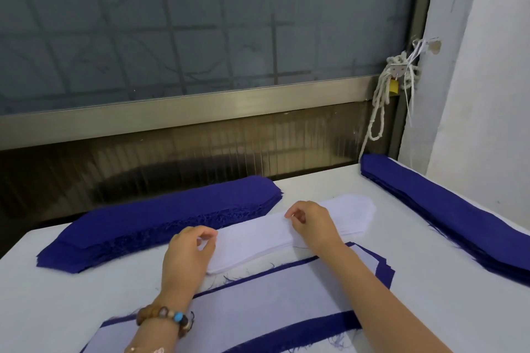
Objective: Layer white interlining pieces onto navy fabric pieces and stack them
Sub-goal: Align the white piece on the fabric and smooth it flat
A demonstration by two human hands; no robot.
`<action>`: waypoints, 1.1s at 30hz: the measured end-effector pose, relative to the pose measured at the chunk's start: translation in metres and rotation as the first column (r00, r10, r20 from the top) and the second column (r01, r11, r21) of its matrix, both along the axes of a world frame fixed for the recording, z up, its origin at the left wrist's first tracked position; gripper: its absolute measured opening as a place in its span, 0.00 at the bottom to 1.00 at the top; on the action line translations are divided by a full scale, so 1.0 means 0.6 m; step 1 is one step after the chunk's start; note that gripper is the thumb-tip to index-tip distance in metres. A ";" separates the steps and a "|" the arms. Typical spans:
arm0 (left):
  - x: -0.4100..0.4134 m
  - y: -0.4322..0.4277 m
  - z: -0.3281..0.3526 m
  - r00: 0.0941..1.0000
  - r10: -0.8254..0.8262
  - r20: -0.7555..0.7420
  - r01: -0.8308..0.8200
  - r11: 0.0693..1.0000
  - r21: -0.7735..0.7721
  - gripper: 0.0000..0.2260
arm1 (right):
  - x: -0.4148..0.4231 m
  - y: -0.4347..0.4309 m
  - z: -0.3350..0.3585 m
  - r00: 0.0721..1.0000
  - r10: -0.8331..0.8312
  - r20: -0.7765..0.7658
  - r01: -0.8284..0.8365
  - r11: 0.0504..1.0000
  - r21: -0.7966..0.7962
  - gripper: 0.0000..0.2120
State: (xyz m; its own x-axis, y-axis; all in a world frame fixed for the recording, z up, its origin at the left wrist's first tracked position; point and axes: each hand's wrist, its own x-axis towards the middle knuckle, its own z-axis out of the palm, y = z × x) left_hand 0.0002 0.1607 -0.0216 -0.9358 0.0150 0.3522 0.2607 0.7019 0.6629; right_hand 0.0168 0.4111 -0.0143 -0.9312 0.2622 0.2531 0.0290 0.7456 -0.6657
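A stack of white interlining pieces [258,238] lies across the middle of the table. My left hand [187,249] rests on its left end, thumb and fingers pinching at the top sheet. My right hand [311,221] pinches the top sheet's far edge near the middle. Behind it lies a thick stack of navy fabric pieces [160,221]. Nearer to me sits a layered pile [272,292] of navy pieces with white interlining on top, partly under my forearms.
A second long stack of navy pieces [447,209] runs along the table's right edge by the wall. A white table surface [71,304] carries everything. A window frame [200,106] and a knotted white cord [384,100] stand behind the table.
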 end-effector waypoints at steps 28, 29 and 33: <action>0.006 -0.015 -0.006 0.961 0.271 0.046 -0.247 0.924 -0.292 0.18 | -0.013 -0.008 -0.029 0.997 0.065 0.029 -0.071 0.953 0.295 0.17; 0.007 -0.015 -0.004 0.960 0.277 0.038 -0.257 0.927 -0.273 0.18 | -0.013 -0.008 -0.029 0.997 0.066 0.030 -0.072 0.954 0.291 0.17; 0.008 -0.016 -0.003 0.959 0.278 0.055 -0.258 0.938 -0.231 0.16 | -0.011 -0.009 -0.024 0.997 0.063 0.040 -0.072 0.955 0.286 0.17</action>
